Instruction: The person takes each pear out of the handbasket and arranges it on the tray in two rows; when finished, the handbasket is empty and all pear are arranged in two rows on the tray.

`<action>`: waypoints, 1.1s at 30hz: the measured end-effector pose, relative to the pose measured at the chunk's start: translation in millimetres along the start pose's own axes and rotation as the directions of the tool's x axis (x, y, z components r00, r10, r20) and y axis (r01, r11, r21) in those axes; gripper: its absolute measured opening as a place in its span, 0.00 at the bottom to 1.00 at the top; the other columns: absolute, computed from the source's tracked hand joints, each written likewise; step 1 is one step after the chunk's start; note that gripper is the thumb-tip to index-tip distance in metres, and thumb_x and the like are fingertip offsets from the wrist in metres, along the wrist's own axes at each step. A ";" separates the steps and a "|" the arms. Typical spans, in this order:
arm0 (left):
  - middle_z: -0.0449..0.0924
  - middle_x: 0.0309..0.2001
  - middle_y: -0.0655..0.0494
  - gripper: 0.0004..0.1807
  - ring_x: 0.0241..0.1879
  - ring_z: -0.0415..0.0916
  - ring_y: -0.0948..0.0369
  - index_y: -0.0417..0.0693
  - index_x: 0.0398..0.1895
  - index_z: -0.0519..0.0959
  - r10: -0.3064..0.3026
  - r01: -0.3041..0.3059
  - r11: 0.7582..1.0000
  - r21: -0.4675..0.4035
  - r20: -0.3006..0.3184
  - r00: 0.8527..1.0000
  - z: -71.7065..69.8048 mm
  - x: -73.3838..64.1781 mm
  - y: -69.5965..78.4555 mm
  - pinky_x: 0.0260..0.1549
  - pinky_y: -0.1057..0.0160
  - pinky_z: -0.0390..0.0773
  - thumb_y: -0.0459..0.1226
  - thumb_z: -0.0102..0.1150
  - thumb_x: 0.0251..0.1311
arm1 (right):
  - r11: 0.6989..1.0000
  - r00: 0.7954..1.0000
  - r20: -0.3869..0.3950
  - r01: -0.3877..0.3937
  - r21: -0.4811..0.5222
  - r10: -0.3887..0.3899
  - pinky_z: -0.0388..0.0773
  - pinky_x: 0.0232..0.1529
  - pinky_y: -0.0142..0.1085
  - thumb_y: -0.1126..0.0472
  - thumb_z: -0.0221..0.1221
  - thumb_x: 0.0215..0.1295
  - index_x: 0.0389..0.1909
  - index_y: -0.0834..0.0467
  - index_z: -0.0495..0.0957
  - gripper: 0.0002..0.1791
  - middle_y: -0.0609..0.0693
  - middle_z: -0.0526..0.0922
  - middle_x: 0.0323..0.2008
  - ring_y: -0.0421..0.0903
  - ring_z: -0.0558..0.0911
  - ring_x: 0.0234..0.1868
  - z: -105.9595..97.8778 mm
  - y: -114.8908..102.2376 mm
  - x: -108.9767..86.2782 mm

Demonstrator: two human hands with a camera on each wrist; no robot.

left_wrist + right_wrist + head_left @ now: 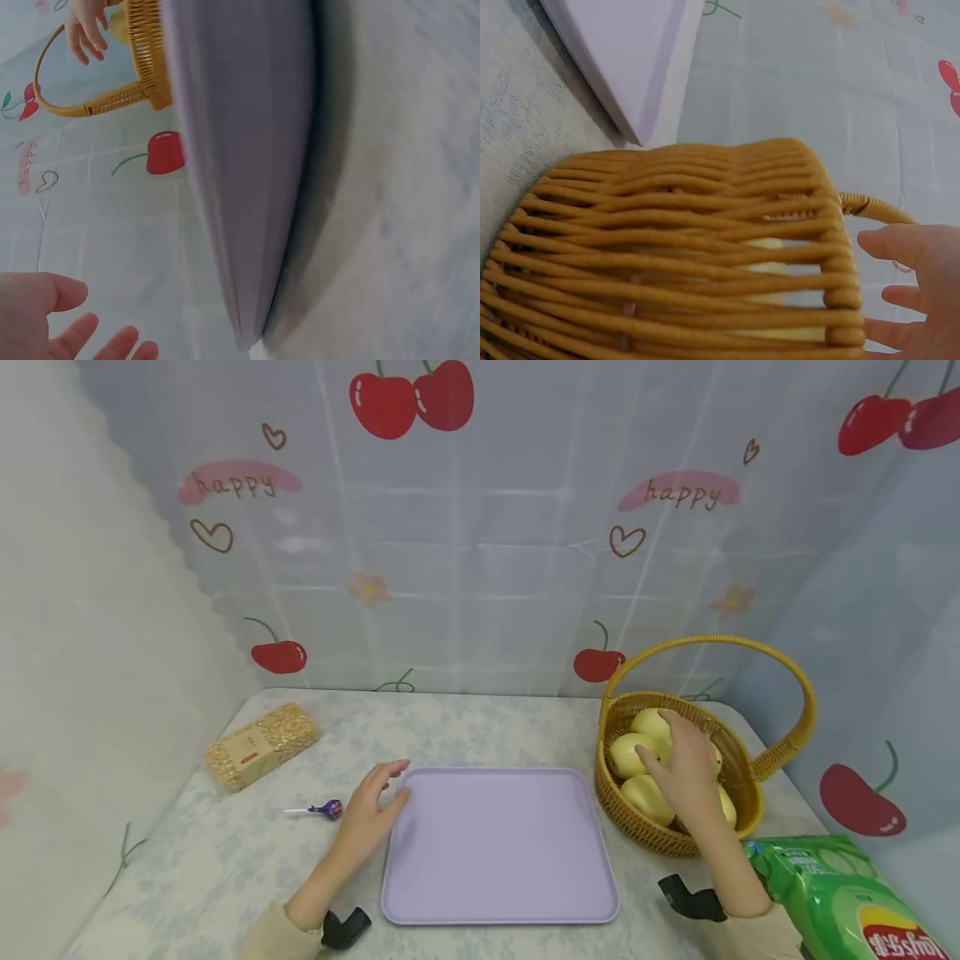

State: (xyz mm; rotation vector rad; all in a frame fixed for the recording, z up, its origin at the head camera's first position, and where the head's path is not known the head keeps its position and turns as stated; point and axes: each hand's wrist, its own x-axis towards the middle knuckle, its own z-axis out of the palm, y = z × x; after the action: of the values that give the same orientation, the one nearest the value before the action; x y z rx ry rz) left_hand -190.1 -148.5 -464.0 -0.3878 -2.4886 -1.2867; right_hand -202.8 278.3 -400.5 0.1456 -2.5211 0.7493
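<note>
Right hand (692, 772), fingers spread and empty, is over the yellow fruit (628, 755) in the wicker basket (645, 833), left hand (367, 810) loose and empty by the lilac tray (498, 847), so imo it's the reach-in step, next needing fingers curled round one, though some fruit's hidden behind that hand and the chip bag (847, 893) is cut off.

Pale mottled table (480, 727), lilac tray (500, 847), wicker basket (637, 828), grain pack (264, 747), lollipop (330, 810), green chip bag (843, 889)

Cannot wholly see green plastic bag (847, 893), cropped by head view's bottom edge; nor round yellow fruits (647, 798) behind right hand (688, 772).
</note>
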 end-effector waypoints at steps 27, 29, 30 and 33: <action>0.74 0.60 0.42 0.20 0.64 0.68 0.47 0.37 0.57 0.74 -0.232 0.241 0.942 -0.232 0.068 0.970 13.5 -10.7 -5.2 0.63 0.48 0.66 0.29 0.55 0.62 | 0.925 0.968 0.056 -0.249 0.288 0.243 0.59 0.64 0.59 0.61 0.63 0.60 0.68 0.64 0.57 0.38 0.68 0.69 0.62 0.64 0.66 0.63 -26.0 27.3 3.1; 0.74 0.61 0.44 0.19 0.64 0.68 0.48 0.39 0.58 0.74 -0.238 0.248 0.940 -0.233 0.069 0.969 17.3 -10.8 -14.4 0.64 0.49 0.66 0.31 0.55 0.62 | 0.924 0.967 0.065 -0.255 0.285 0.247 0.60 0.63 0.60 0.60 0.63 0.60 0.68 0.64 0.57 0.38 0.68 0.69 0.62 0.64 0.66 0.63 -26.3 27.8 3.1; 0.74 0.61 0.45 0.19 0.64 0.67 0.49 0.40 0.58 0.74 -0.237 0.247 0.941 -0.233 0.068 0.969 19.7 -11.0 -20.0 0.64 0.49 0.66 0.31 0.55 0.62 | 0.924 0.965 0.071 -0.260 0.282 0.251 0.60 0.63 0.60 0.60 0.63 0.60 0.69 0.64 0.57 0.39 0.68 0.69 0.62 0.64 0.66 0.63 -26.4 28.2 3.0; 0.75 0.61 0.47 0.19 0.64 0.67 0.51 0.42 0.58 0.74 -0.238 0.248 0.940 -0.234 0.070 0.969 21.8 -11.0 -24.9 0.64 0.50 0.66 0.32 0.55 0.62 | 0.922 0.962 0.088 -0.273 0.273 0.259 0.62 0.61 0.60 0.58 0.63 0.61 0.69 0.63 0.56 0.39 0.67 0.68 0.62 0.64 0.66 0.63 -26.6 28.9 2.8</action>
State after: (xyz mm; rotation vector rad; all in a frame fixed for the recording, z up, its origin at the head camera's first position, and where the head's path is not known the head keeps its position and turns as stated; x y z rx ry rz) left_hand -192.6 -145.5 -498.7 -0.1637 -2.4802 -1.7044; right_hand -200.5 317.1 -393.9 -0.0863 -2.4959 1.2305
